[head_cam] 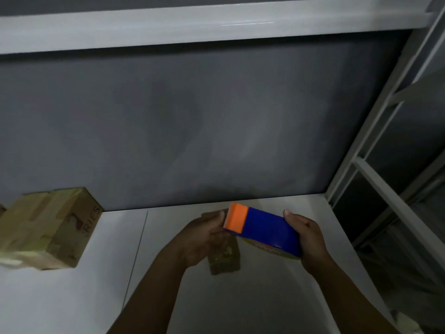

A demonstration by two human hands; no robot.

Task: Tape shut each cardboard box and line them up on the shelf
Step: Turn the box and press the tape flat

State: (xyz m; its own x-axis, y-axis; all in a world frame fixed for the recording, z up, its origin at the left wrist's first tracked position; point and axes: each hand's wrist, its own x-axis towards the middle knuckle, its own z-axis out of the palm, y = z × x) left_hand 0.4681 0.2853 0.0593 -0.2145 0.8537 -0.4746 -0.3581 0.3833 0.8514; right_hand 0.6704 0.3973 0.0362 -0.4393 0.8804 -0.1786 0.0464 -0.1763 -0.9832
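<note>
Head view: 2 bare forearms reach forward over the white shelf (96,297). The left hand (204,237) is curled around a small cardboard box (225,259), which sits low at the centre of the shelf. The frame does not show whether the box rests on the shelf or is lifted off it. The right hand (310,239) grips the rear end of a blue tape dispenser (267,229), fingers wrapped around it and thumb on top. The dispenser lies tilted above the box, and its orange front end points at the left thumb and appears to touch it. A yellow tape roll (269,252) shows under the blue body. A larger taped cardboard box (57,225) stands on the shelf, well apart to the left and near the back edge, with strips of tape across its top and the printed letters "RIES" on its side. A grey back wall (192,128) is behind the shelf. A white upper shelf (192,27) spans the top, and a white rack upright (375,121) rises at the right.
</note>
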